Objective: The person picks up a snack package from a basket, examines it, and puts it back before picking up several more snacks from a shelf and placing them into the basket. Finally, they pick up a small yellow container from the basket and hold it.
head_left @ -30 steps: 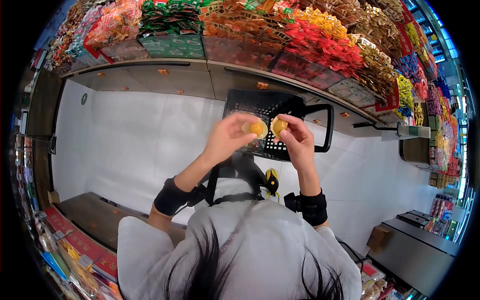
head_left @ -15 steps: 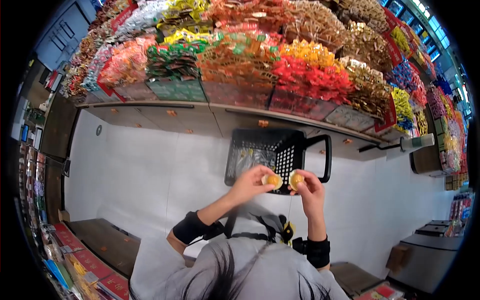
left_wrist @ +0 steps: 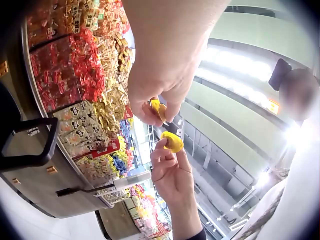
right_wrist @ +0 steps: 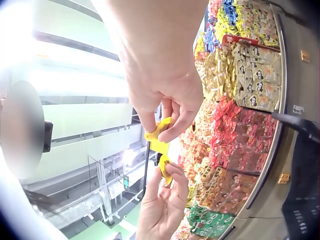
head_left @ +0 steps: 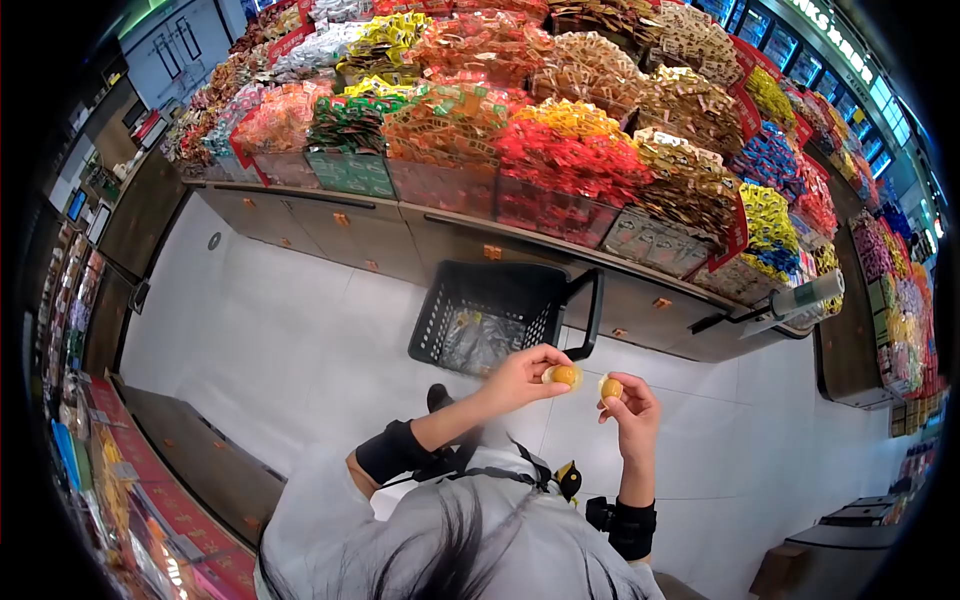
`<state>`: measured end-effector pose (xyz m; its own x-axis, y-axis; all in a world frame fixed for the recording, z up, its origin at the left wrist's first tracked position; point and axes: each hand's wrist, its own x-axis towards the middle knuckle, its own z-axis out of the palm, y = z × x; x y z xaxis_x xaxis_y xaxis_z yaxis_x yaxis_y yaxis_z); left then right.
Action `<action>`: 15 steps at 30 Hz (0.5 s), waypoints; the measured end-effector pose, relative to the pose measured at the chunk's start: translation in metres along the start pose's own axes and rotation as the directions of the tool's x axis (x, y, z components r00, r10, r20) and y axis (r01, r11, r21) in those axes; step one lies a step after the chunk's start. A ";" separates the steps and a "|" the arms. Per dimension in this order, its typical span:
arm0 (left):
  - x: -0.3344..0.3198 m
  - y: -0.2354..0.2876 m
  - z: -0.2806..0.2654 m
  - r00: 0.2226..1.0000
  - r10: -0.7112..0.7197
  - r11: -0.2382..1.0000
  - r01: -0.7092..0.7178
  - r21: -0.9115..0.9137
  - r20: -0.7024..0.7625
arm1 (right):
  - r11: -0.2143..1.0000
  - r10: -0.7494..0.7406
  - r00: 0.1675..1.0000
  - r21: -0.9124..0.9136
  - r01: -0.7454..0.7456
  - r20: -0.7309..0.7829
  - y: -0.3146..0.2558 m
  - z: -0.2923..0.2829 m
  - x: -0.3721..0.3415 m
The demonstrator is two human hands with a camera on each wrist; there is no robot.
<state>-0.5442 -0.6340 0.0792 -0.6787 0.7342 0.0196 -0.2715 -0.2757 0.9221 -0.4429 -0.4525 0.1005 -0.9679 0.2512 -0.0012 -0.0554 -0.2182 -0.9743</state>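
My left hand (head_left: pixel 525 380) pinches a small yellow packet (head_left: pixel 563 376) with a round golden piece showing. Facing it, a similar yellow packet (head_left: pixel 610 388) is pinched between thumb and fingers of my right hand (head_left: pixel 636 412). The two packets are held up close to each other with a narrow gap between them. In the left wrist view, the right hand's packet (left_wrist: pixel 172 141) appears glossy yellow below the left hand's. From the right wrist, the right hand's packet (right_wrist: pixel 158 131) has a flat yellow edge. Both hands are in front of a black shopping basket (head_left: pixel 425 335).
Clear plastic packaging (head_left: pixel 480 342) lies in the basket, whose black handle (head_left: pixel 595 315) is at its right. Sloping bins of wrapped snacks (head_left: pixel 570 150) run along the far side above brown cabinets (head_left: pixel 370 235). A roll of bags (head_left: pixel 808 293) sticks out at the right.
The head view has lifted and turned, showing more of the bins. My hands have shifted from over the basket to its near right side. The packets are slightly farther apart; both stay held.
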 end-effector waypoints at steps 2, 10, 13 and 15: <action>0.002 -0.019 0.027 1.000 0.001 1.000 -0.001 0.000 -0.030 | 1.000 -0.005 1.000 -0.007 0.005 -0.012 -0.003 -0.026 -0.020; 0.026 -0.040 0.119 0.999 -0.022 0.995 0.019 0.102 0.032 | 0.998 -0.037 0.988 -0.046 0.031 -0.147 -0.027 -0.114 -0.078; 0.043 -0.053 0.150 0.994 -0.034 0.999 0.030 0.045 0.099 | 0.996 -0.076 0.962 -0.060 0.063 -0.264 -0.028 -0.144 -0.094; 0.059 -0.056 0.169 0.985 -0.086 0.992 0.071 0.103 0.148 | 0.997 -0.071 0.951 -0.027 0.066 -0.302 -0.030 -0.159 -0.097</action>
<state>-0.4533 -0.4706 0.0943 -0.5444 0.8388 -0.0032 -0.2475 -0.1570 0.9561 -0.3080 -0.3204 0.0938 -0.8422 0.5391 0.0000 -0.1125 -0.1757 -0.9780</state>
